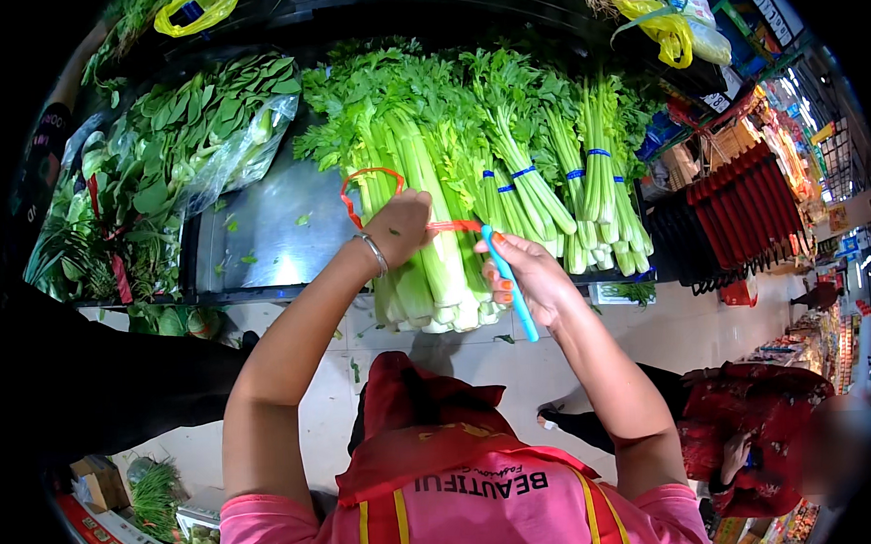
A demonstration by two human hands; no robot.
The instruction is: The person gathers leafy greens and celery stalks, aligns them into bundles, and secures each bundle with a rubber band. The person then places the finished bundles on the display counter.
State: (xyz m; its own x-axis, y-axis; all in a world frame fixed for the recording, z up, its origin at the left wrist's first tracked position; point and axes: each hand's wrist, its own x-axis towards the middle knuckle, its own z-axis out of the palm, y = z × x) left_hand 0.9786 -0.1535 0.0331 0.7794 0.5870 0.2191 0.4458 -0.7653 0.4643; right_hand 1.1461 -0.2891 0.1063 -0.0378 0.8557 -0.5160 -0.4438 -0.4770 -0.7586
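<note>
A big bunch of celery (423, 176) lies on the display counter, leafy tops away from me and pale stalk ends toward me. A red tie (456, 226) stretches across its stalks, and a loose loop of it curls up beyond my left wrist. My left hand (402, 230) is closed on the tie, back of the hand up, over the left side of the stalks. My right hand (535, 280) grips a slim light-blue tool (515, 293) that looks like a small knife. Its upper end meets the tie at the bunch's right side; no blade can be made out.
Smaller celery bunches with blue bands (595, 170) lie to the right. Leafy greens (177, 137), partly in clear plastic, sit left of a bare metal stretch of counter (262, 235). Red and black baskets (740, 213) stand at right. A person in dark red (757, 424) is at lower right.
</note>
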